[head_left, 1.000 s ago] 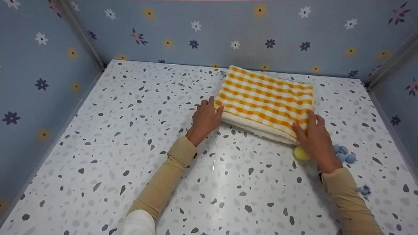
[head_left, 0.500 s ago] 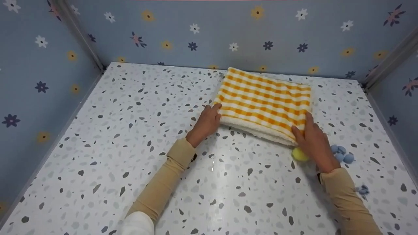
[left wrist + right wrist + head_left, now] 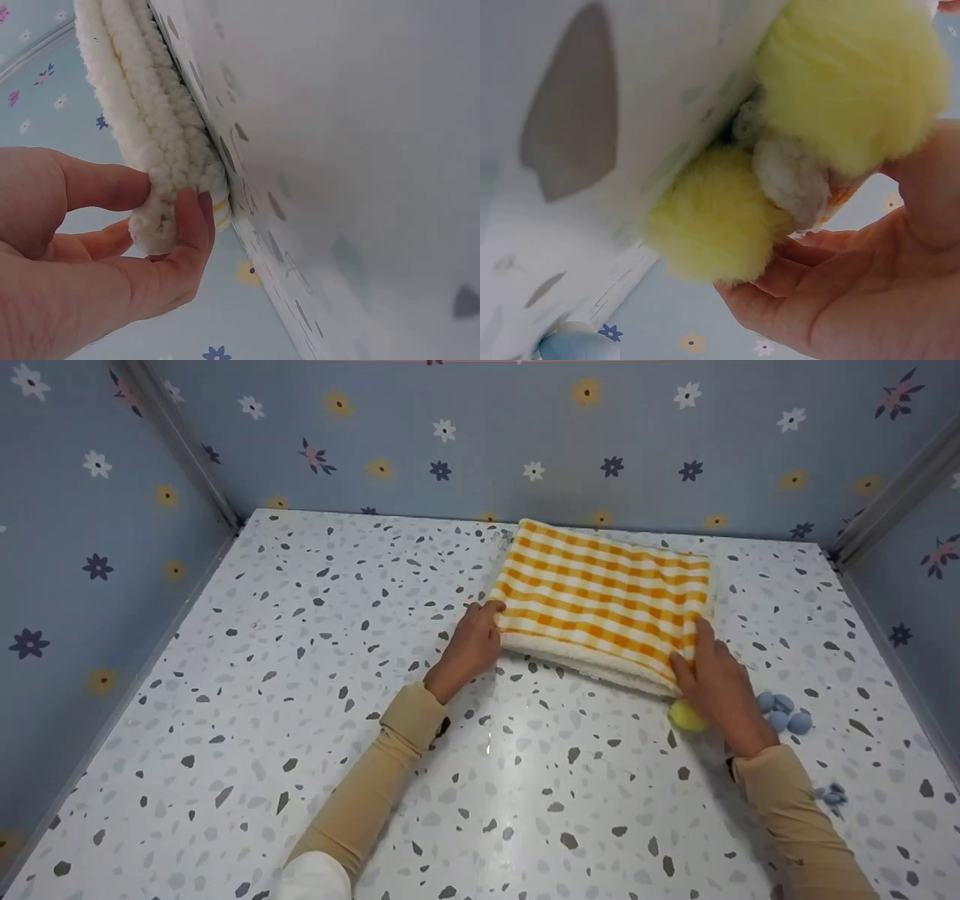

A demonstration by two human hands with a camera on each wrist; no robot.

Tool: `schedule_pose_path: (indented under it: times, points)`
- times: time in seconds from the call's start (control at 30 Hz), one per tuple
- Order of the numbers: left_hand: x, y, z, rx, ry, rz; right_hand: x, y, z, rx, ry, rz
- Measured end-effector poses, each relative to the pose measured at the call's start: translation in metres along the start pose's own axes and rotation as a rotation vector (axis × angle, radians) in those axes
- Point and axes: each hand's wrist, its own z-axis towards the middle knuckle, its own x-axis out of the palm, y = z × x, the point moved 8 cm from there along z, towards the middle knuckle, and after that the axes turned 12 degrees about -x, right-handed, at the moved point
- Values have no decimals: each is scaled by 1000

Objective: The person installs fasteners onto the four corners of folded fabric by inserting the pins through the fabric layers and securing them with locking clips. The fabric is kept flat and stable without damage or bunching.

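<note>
A folded yellow-and-white checked blanket [image 3: 604, 592] with a fluffy cream underside lies at the back of the speckled table. My left hand [image 3: 472, 641] pinches its near left corner; in the left wrist view the thumb and fingers hold the thick fleece layers [image 3: 161, 127] between them. At the near right corner, my right hand [image 3: 720, 686] grips the blanket, thumb on top and fingers along the right side. A yellow pompom [image 3: 686, 715] pokes out below that corner. Two yellow pompoms, a larger [image 3: 855, 75] and a smaller one [image 3: 716, 217], show in the right wrist view, beside the right fingers.
Several light blue rounded pieces [image 3: 784, 714] lie right of my right hand. A smaller grey-blue item [image 3: 832, 793] is nearer, beside the right sleeve. Flowered blue panels [image 3: 450, 450] enclose the table [image 3: 300, 735] at the back and both sides.
My left fingers have moved from lying beside the blanket's left edge to pinching its corner. My right hand keeps its hold. The whole head view has shifted slightly; the blanket stays folded.
</note>
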Motion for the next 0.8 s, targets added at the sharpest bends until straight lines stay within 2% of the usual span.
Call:
schedule_pose_path:
  times: [0.1,0.37,0.7,0.8]
  points:
    - [-1,2,-2,5,-2,-12,1,1,-1,0,4,9]
    - [-3,4,-9,-43,15,-34,-1,4,0,-11,-11,5]
    - [-8,7,-25,26,-32,-17,-1,11,-3,-81,-41,33]
    - [-9,10,-30,26,-42,-11,-1,15,-4,-124,-64,37]
